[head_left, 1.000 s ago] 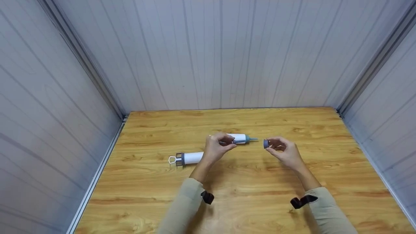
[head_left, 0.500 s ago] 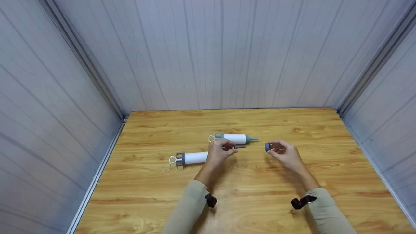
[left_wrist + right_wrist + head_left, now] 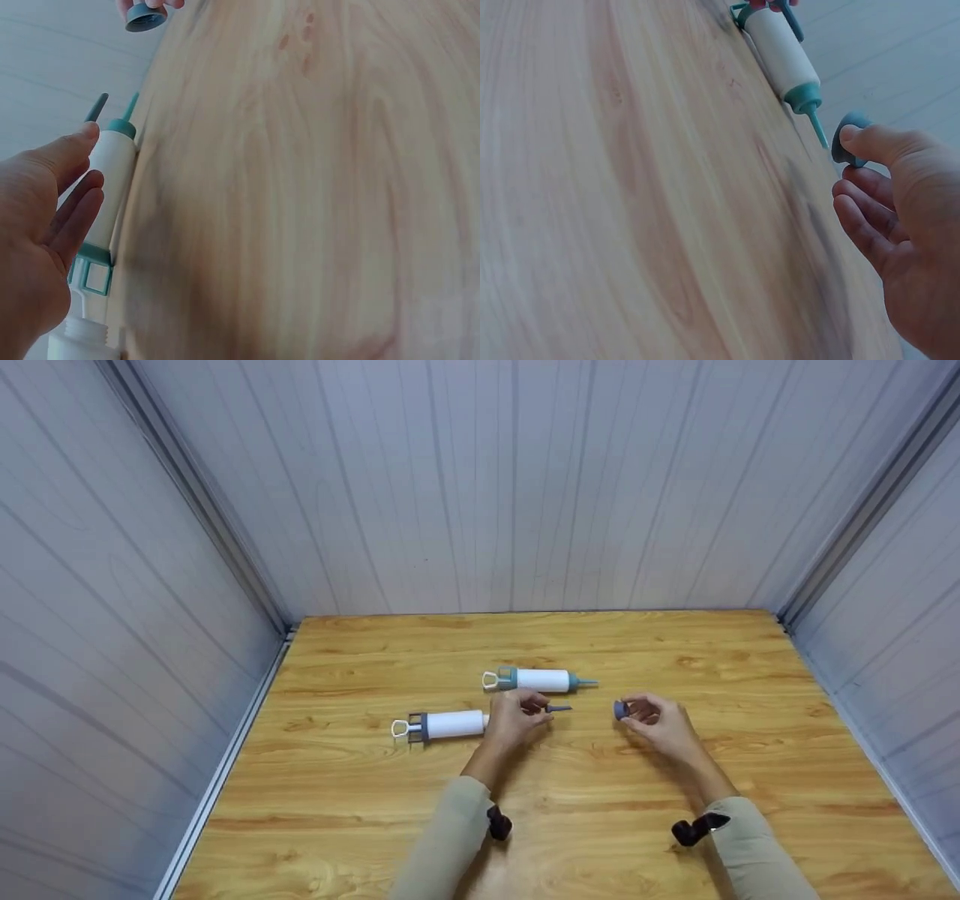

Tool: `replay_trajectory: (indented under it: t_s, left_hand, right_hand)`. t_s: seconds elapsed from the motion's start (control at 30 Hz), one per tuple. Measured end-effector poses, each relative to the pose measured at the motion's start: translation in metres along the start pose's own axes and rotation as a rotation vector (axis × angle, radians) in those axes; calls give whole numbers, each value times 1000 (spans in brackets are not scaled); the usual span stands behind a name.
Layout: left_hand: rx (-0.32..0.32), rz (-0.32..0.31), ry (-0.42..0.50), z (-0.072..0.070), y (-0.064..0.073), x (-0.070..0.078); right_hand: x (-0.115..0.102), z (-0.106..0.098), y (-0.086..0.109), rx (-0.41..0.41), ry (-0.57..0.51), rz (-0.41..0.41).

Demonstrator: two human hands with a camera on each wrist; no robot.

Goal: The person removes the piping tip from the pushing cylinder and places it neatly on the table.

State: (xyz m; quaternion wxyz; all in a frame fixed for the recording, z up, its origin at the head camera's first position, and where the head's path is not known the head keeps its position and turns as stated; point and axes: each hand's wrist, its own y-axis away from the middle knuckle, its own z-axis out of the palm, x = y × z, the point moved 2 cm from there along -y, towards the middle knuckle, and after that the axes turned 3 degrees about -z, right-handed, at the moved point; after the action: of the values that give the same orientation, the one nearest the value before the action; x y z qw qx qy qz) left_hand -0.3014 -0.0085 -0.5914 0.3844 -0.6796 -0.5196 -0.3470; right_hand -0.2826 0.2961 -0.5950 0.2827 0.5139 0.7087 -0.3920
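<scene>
My left hand (image 3: 516, 721) pinches a slim dark blue-grey nozzle (image 3: 559, 708), its narrow end pointing right. Across from it, my right hand (image 3: 666, 724) holds a blue-grey ring-shaped screw cap (image 3: 620, 710) between thumb and fingers. Both pieces are held above the table, apart from each other. Left of the left hand lies a white syringe-like tube with a grey collar (image 3: 455, 724) and a white pull handle; its threaded front end (image 3: 84, 334) shows bare in the left wrist view. Behind the hands lies a similar tube with teal fittings (image 3: 543, 680) and a teal nozzle.
The wood-patterned table (image 3: 585, 840) is bounded by a pale panel wall (image 3: 480, 510) at the back and panels on both sides. Small black cameras (image 3: 499, 823) are strapped at the sleeves.
Both hands have drawn slightly toward the person, the left also a little to the right. The teal-fitted tube and the grey tube's front now show more. Each hand keeps its piece.
</scene>
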Motion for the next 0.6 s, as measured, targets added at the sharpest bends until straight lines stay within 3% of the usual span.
replay_trajectory:
  t_s: [0.2, 0.27, 0.6]
  left_hand:
    - [-1, 68, -107, 13, -3, -17]
    - [-5, 74, -135, 12, 0, -11]
    - [-18, -22, -195, 14, 4, -11]
  right_hand:
    - [4, -2, 2, -40, 19, 28]
    - [6, -2, 3, -53, 25, 38]
    - [6, -1, 4, -93, 28, 68]
